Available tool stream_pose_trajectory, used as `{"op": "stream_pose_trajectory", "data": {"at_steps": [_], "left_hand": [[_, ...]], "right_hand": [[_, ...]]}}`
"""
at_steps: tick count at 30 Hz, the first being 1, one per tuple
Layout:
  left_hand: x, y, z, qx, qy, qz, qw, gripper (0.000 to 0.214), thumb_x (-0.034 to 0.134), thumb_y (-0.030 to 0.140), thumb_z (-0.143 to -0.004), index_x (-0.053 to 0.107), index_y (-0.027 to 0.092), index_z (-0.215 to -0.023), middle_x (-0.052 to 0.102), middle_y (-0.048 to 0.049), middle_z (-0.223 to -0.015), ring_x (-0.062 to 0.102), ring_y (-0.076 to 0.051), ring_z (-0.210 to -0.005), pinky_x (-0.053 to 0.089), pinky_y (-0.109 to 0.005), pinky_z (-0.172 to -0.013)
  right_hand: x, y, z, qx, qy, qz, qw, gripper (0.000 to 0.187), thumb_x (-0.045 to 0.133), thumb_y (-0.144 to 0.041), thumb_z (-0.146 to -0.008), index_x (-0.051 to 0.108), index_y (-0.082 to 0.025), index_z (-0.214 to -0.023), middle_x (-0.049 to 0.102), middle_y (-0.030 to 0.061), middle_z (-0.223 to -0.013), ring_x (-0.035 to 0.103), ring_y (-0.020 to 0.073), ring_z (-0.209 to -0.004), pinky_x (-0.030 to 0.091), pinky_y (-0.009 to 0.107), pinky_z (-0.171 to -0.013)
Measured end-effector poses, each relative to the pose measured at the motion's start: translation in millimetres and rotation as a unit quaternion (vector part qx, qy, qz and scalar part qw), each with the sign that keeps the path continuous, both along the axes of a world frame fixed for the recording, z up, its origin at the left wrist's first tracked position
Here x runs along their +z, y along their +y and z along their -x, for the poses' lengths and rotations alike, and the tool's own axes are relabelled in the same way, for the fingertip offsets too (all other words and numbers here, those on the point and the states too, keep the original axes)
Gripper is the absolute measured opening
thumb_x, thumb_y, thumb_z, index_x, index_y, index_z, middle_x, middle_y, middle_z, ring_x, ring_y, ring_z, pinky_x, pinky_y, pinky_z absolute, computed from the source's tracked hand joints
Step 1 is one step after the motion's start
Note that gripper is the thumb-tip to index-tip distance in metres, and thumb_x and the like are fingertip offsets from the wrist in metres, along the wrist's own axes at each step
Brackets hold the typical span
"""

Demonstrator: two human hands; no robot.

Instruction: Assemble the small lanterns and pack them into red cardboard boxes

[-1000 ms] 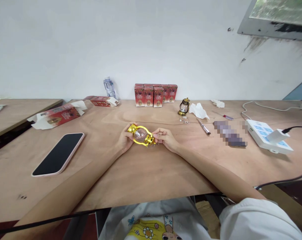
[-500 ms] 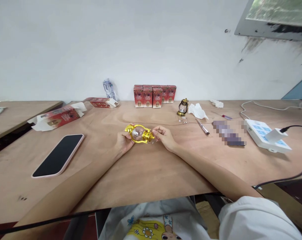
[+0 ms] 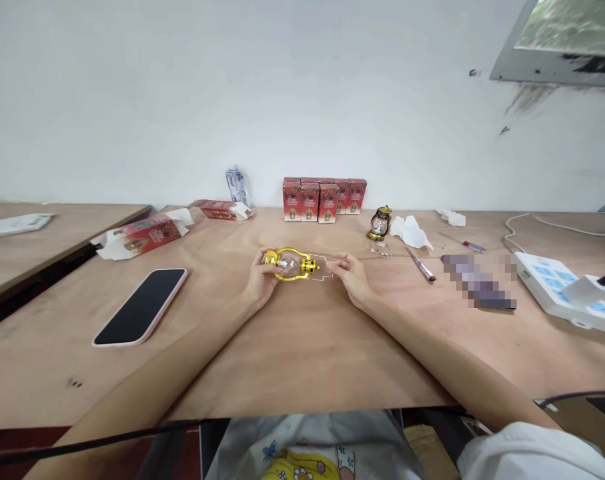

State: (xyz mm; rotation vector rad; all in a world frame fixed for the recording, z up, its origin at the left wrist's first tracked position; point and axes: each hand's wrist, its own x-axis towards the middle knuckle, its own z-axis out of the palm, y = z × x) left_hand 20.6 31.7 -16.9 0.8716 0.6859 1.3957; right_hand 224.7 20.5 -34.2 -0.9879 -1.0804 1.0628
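Note:
A small gold toy lantern (image 3: pixel 291 263) with a clear globe lies on its side above the table, its top pointing right. My left hand (image 3: pixel 262 277) is closed around its base. Out from the lantern's top runs a thin wire handle (image 3: pixel 324 257), bent at angles. Its far end is pinched between the thumb and fingers of my right hand (image 3: pixel 351 273), a short way from the gold cap. Farther back on the right stands a darker bronze lantern (image 3: pixel 379 225), upright, with a few small wire pieces (image 3: pixel 381 250) lying in front of it.
Red boxes (image 3: pixel 309 202) stand in a group by the wall, near a plastic bottle (image 3: pixel 236 185). An opened red box (image 3: pixel 147 237) and a phone (image 3: pixel 141 308) lie left. On the right are crumpled paper (image 3: pixel 411 232), a pen-like tool (image 3: pixel 421 264), a screwdriver (image 3: pixel 473 247) and a power strip (image 3: pixel 547 280).
My right hand has drawn away from the lantern's cap, and the wire handle now shows stretched out between them. The whole view has shifted slightly, moving things rightward in the picture.

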Motion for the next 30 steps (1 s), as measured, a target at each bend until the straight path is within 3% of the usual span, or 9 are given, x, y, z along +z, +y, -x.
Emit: {"op": "stream_pose_trajectory", "data": {"at_steps": [2,5,9,13,15,18,21,26,30], "left_hand": [[-4.3,0.4,-3.2,0.034,0.063,-0.044,0.996,0.045,0.065,0.006,-0.048,0.052,0.022,-0.089,0.055,0.0032,-0.087,0.055,-0.013,-0.076,0.046,-0.025,-0.066],[-10.3,2.1,-7.4,0.108,0.146,-0.116,0.976,0.045,0.073,0.016,-0.051,0.053,0.021,-0.09,0.054,0.0016,-0.09,0.054,-0.014,-0.084,0.043,-0.025,-0.074],[-13.1,5.0,-8.7,0.168,0.131,-0.108,0.971,0.047,0.078,0.026,-0.051,0.051,0.02,-0.089,0.053,0.0,-0.093,0.052,-0.014,-0.088,0.042,-0.025,-0.079],[-13.5,1.6,-11.5,0.141,0.1,-0.073,0.982,0.05,0.079,0.03,-0.054,0.047,0.021,-0.09,0.053,0.0007,-0.093,0.054,-0.013,-0.085,0.043,-0.026,-0.077],[-15.1,-3.4,-15.9,0.113,0.105,-0.081,0.985,0.049,0.078,0.031,-0.057,0.044,0.021,-0.091,0.054,0.0009,-0.093,0.054,-0.013,-0.086,0.044,-0.027,-0.077],[-19.3,-12.4,-23.5,0.075,0.153,-0.134,0.976,0.049,0.078,0.03,-0.06,0.042,0.022,-0.093,0.053,-0.0002,-0.095,0.054,-0.015,-0.089,0.045,-0.029,-0.08],[-22.1,-19.8,-26.7,0.037,0.232,-0.214,0.948,0.051,0.078,0.028,-0.061,0.041,0.022,-0.096,0.051,-0.0018,-0.098,0.053,-0.016,-0.091,0.044,-0.031,-0.082],[-18.4,-25.5,-21.8,0.039,0.36,-0.293,0.885,0.046,0.076,0.025,-0.063,0.042,0.021,-0.095,0.049,-0.0041,-0.099,0.051,-0.02,-0.092,0.042,-0.036,-0.084],[-14.2,-28.5,-21.3,0.007,0.403,-0.298,0.866,0.048,0.078,0.027,-0.06,0.048,0.021,-0.097,0.053,-0.0064,-0.1,0.052,-0.025,-0.095,0.041,-0.04,-0.085]], "right_hand": [[4.4,-8.6,0.5,-0.022,-0.039,-0.048,0.998,0.035,0.073,-0.039,-0.066,0.053,-0.02,-0.088,0.067,-0.0007,-0.071,0.062,0.0152,-0.067,0.048,0.033,-0.073],[10.9,-30.5,8.2,0.032,-0.174,-0.178,0.968,0.028,0.056,-0.035,-0.085,0.05,-0.022,-0.108,0.071,0.0049,-0.095,0.066,0.0179,-0.087,0.046,0.04,-0.09],[7.0,-47.9,23.6,0.001,-0.224,-0.295,0.929,0.041,0.053,-0.028,-0.086,0.041,-0.025,-0.126,0.054,0.0094,-0.128,0.058,0.0183,-0.107,0.046,0.039,-0.093],[-4.1,-33.8,26.4,-0.101,-0.109,-0.153,0.977,0.057,0.064,-0.039,-0.078,0.038,-0.028,-0.127,0.04,0.0086,-0.136,0.048,0.02,-0.12,0.041,0.04,-0.102],[-5.8,-24.2,23.8,-0.04,-0.006,-0.038,0.998,0.06,0.063,-0.049,-0.076,0.038,-0.029,-0.126,0.048,0.0072,-0.13,0.053,0.0202,-0.116,0.042,0.041,-0.102],[-3.1,-17.9,22.0,0.12,0.123,0.061,0.983,0.052,0.052,-0.063,-0.079,0.046,-0.026,-0.116,0.061,0.0076,-0.116,0.061,0.0213,-0.104,0.047,0.042,-0.095],[1.0,-20.5,23.2,0.176,0.152,0.068,0.97,0.045,0.056,-0.059,-0.078,0.052,-0.024,-0.106,0.066,0.0061,-0.109,0.064,0.021,-0.099,0.051,0.039,-0.088],[4.4,-27.4,25.2,0.15,0.143,0.046,0.977,0.04,0.069,-0.047,-0.072,0.053,-0.025,-0.102,0.066,0.0031,-0.108,0.065,0.0195,-0.094,0.055,0.036,-0.079],[4.3,-28.0,26.8,0.107,0.106,0.03,0.988,0.052,0.077,-0.039,-0.063,0.05,-0.026,-0.105,0.064,0.0028,-0.11,0.064,0.0191,-0.093,0.055,0.037,-0.079]]}}
